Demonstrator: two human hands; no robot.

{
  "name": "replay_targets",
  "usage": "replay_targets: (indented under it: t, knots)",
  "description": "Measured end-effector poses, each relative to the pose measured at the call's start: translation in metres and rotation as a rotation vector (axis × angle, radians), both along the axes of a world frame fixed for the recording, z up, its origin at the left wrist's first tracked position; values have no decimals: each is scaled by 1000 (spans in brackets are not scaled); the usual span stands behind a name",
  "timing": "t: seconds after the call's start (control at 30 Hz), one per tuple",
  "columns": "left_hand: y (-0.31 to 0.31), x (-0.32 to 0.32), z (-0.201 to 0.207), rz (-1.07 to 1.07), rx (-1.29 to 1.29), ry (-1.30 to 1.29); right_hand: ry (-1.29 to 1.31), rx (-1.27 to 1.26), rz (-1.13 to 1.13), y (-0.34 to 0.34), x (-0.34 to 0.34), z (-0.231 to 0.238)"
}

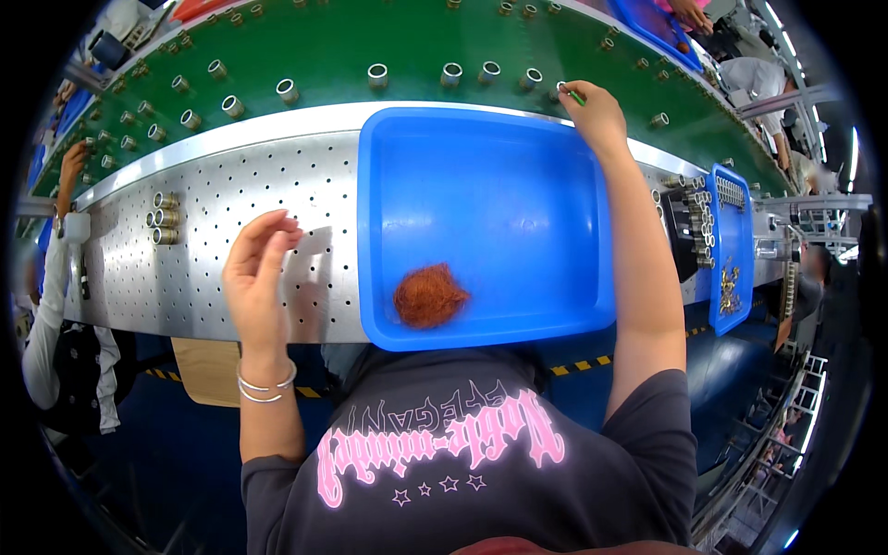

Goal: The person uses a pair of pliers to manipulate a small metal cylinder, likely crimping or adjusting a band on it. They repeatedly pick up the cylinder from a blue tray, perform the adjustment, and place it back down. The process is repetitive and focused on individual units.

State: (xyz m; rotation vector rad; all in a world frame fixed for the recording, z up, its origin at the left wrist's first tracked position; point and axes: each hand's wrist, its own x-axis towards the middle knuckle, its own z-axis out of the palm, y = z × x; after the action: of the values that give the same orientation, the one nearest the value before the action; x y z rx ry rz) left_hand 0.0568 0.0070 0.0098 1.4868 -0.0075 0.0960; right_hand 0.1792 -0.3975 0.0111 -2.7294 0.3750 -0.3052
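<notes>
Head view: gripping slim green stick (576, 97) in right hand (597, 116) at hollow silver metal cylinder (561, 88), with half-open, seemingly empty left hand (260, 264), apparently partway, with other cylinders (377, 76) untouched.

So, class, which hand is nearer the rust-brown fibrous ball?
Left. The left hand is left of the fibrous ball, outside the blue tray; the right hand near its far right corner.

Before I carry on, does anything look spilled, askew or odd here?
Nothing is clearly spilled or damaged. Only the rust-brown fibrous clump stands out: a ragged tangle lying alone toward the near left corner of the large blue tray.
</notes>
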Motion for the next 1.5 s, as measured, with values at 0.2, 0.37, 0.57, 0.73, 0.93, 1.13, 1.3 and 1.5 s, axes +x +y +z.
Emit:
replay_targets:
  t: [0.2,0.37,0.57,0.73,0.93,1.13,1.3,1.5]
  knots:
    - [79,7,-21,373,38,-3,-26,13,131,42,-6,9]
    - [84,7,-25,301,-29,24,10,36,219,48,34,-16]
    - [90,3,-27,327,-10,23,82,47,261,45,29,-2]
    - [150,3,-44,541,39,-32,28,343,483,66,-40,41]
    - [160,33,-47,645,157,-80,171,770,430,94,-123,54]
    - [140,55,-34,572,368,-239,231,736,454,109,-138,44]
    - [96,124,-16,250,683,-373,158,632,606,135,-142,37]
    - [85,243,-17,209,1204,-438,206,601,694,158,-166,41]
